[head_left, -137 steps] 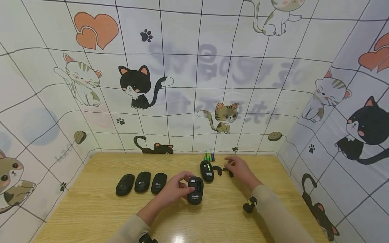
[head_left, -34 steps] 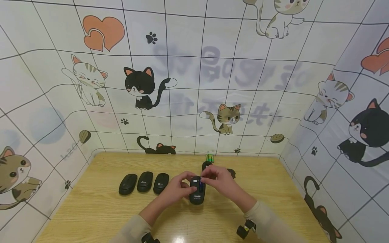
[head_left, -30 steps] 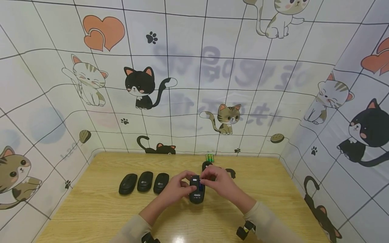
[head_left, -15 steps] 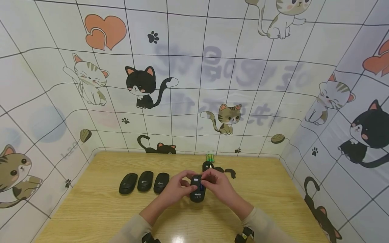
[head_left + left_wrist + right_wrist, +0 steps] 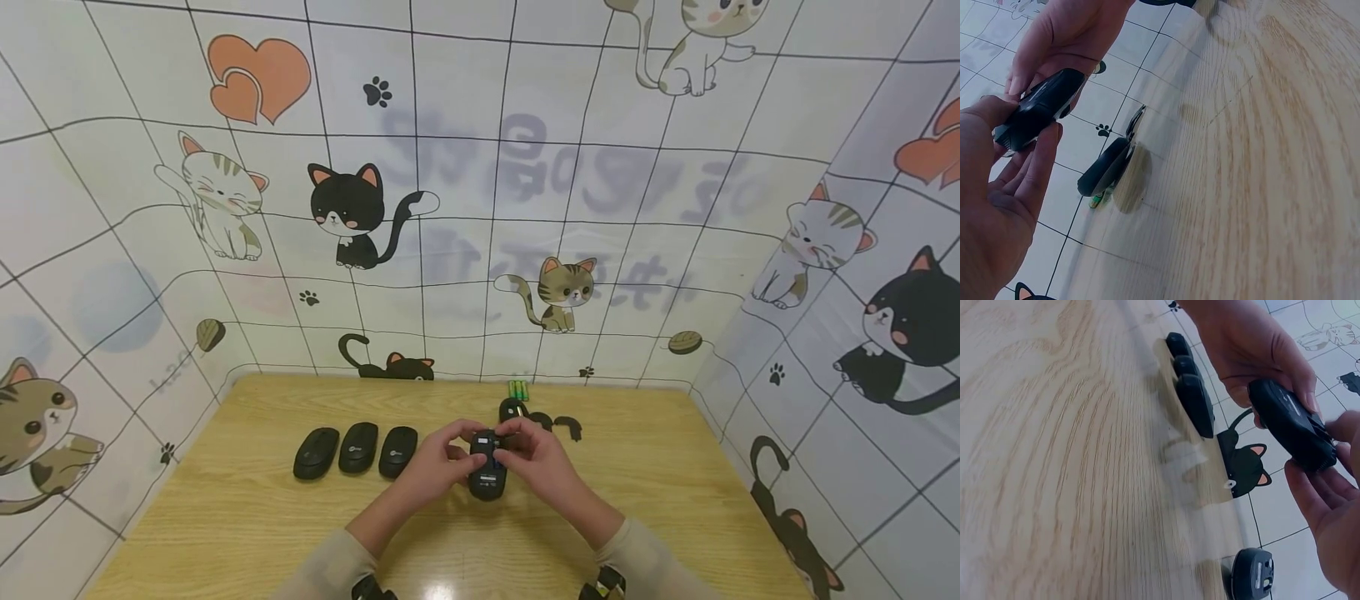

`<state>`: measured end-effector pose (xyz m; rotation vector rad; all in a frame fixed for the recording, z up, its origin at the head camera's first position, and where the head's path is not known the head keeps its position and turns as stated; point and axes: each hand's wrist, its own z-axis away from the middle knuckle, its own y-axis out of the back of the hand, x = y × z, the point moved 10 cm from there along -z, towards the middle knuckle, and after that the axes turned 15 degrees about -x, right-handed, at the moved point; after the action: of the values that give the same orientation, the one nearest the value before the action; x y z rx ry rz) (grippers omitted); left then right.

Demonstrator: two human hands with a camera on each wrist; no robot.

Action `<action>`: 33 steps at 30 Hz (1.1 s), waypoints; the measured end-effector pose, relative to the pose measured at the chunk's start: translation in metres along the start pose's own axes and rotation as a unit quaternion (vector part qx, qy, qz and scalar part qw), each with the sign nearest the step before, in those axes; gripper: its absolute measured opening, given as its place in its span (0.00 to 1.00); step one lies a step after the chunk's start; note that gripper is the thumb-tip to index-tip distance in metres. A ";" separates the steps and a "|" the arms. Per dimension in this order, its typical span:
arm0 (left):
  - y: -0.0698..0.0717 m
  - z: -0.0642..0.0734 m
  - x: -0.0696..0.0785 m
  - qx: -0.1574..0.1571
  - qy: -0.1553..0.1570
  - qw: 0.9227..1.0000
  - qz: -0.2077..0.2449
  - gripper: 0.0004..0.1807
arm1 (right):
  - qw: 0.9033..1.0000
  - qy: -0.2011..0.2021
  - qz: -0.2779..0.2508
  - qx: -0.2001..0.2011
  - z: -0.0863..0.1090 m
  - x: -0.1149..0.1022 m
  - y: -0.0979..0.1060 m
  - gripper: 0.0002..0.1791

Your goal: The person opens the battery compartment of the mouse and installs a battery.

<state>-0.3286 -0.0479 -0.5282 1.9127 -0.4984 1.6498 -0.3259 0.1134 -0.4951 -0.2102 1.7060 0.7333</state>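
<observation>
An upturned black computer mouse is held just above the table, its underside with white labels facing up. My left hand grips its left side, thumb on the underside, as the left wrist view also shows the mouse. My right hand holds the far right side, thumb at the battery slot, where a bit of dark blue battery shows; the thumb covers most of it. In the right wrist view, right-hand fingertips touch the end of the mouse. Behind it lies a second upturned mouse with its slot uncovered.
Three black mice stand in a row on the left, the nearest one beside my left hand. Several green batteries lie at the table's back edge. Two curved black covers, one of them this cover, lie behind my right hand.
Earlier my right hand was over the covers; it has come left to the mouse, and the blue battery has left the green ones. Lately only the right thumb and fingers have shifted at the slot.
</observation>
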 end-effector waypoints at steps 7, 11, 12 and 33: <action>0.003 0.002 0.000 0.006 -0.006 1.000 0.009 0.21 | 0.995 0.064 0.038 -0.071 0.003 -0.008 -0.010 0.31; 0.004 0.002 -0.002 0.009 -0.009 1.000 0.019 0.22 | 0.987 0.098 0.089 -0.096 0.006 -0.011 -0.016 0.41; 0.004 0.002 -0.002 0.010 -0.009 1.000 0.021 0.23 | 0.985 0.102 0.099 -0.101 0.006 -0.011 -0.018 0.44; -0.005 0.002 -0.007 -0.023 0.011 1.000 0.006 0.39 | 0.983 0.095 0.134 -0.083 0.012 0.000 -0.016 0.49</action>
<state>-0.3251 -0.0463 -0.5357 1.8600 -0.5352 1.6527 -0.3075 0.1077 -0.5022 -0.1712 1.8775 1.0872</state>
